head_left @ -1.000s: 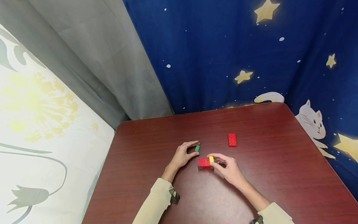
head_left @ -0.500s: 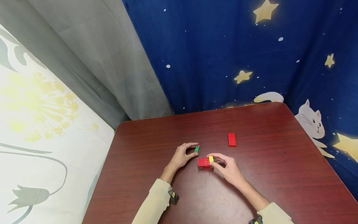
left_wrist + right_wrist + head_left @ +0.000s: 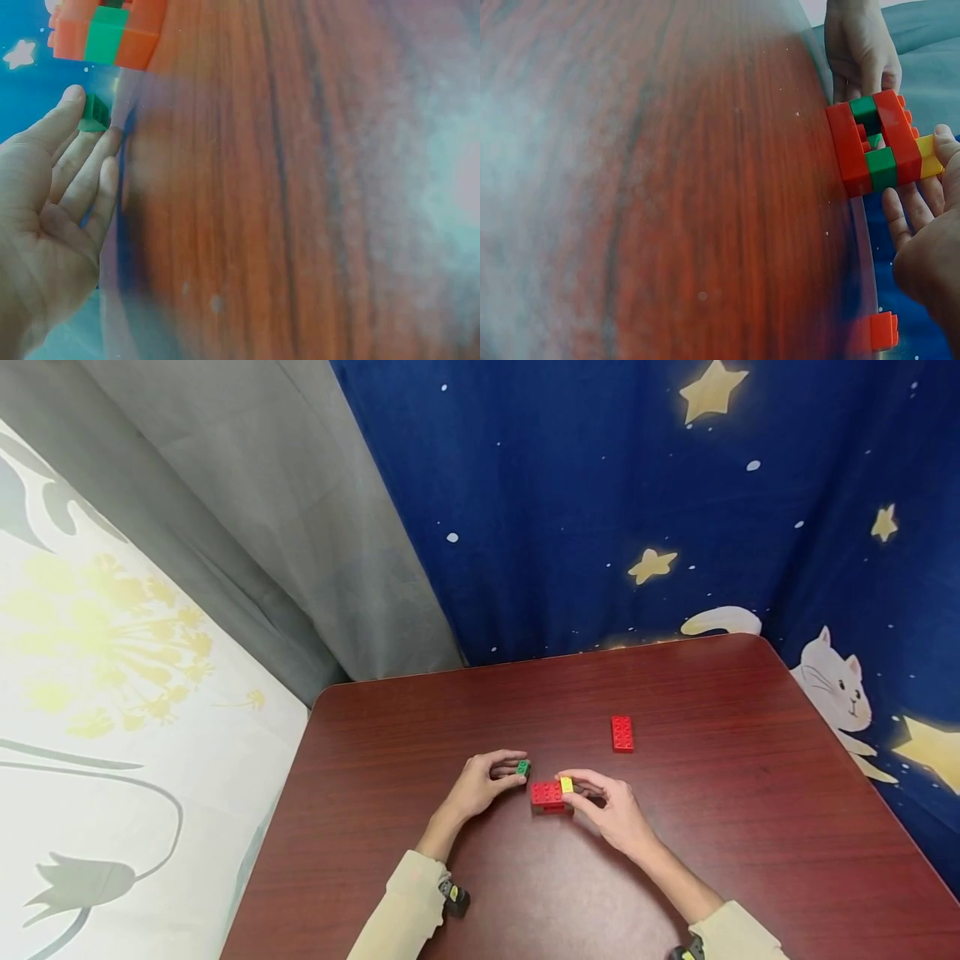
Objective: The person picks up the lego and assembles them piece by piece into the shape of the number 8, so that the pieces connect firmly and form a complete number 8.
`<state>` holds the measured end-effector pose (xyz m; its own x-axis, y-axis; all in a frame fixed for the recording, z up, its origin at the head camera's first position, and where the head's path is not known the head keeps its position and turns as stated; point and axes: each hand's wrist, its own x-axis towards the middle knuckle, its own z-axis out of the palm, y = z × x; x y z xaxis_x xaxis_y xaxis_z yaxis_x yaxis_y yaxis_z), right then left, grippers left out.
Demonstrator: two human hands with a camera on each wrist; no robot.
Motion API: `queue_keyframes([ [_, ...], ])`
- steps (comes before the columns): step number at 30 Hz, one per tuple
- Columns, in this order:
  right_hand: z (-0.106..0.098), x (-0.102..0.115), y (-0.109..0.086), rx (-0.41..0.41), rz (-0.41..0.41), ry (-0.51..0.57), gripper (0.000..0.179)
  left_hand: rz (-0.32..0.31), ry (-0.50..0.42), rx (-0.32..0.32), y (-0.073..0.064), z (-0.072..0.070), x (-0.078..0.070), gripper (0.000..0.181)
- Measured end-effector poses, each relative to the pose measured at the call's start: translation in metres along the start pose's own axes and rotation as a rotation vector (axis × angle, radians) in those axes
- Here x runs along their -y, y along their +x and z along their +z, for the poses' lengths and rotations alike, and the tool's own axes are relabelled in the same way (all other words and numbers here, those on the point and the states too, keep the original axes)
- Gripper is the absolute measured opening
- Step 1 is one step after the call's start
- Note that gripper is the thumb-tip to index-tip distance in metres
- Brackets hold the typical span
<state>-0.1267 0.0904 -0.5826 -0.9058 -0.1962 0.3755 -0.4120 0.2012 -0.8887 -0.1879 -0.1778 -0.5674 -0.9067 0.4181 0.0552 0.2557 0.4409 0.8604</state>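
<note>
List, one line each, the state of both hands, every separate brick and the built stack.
Left hand: pinching the green brick.
Right hand: pinching the yellow brick.
Green brick: held, apart from the stack.
Yellow brick: held at the stack's top right end; whether fully pressed on, cannot tell.
Stack: standing on the table, green pieces between two red layers, with a gap.
Loose red brick: lying studs up, untouched.

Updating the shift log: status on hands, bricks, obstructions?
Left hand pinching green two-stud brick, apart from red-and-green stack. Right hand pinching yellow brick atop stack's right end, seating unclear. Loose eight-stud red brick clear of hands.
</note>
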Motion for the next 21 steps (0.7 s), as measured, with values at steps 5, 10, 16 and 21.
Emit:
queue_keyframes([
  [5, -0.002, 0.001, 0.001, 0.007, 0.017, 0.001, 0.032, 0.007, -0.054, 0.002, -0.006, 0.0, -0.006, 0.041],
  [10, -0.002, 0.004, 0.001, 0.016, 0.029, 0.011, 0.03, 0.012, -0.057, -0.019, -0.012, 0.0, -0.014, 0.042],
  [16, -0.001, 0.004, 0.001, 0.006, -0.002, 0.016, 0.031, 0.027, -0.065, -0.043, -0.019, 0.002, -0.024, 0.04],
  [21, -0.001, 0.003, 0.001, 0.01, 0.0, 0.027, 0.031, 0.039, -0.082, -0.039, -0.023, 0.005, -0.032, 0.04],
])
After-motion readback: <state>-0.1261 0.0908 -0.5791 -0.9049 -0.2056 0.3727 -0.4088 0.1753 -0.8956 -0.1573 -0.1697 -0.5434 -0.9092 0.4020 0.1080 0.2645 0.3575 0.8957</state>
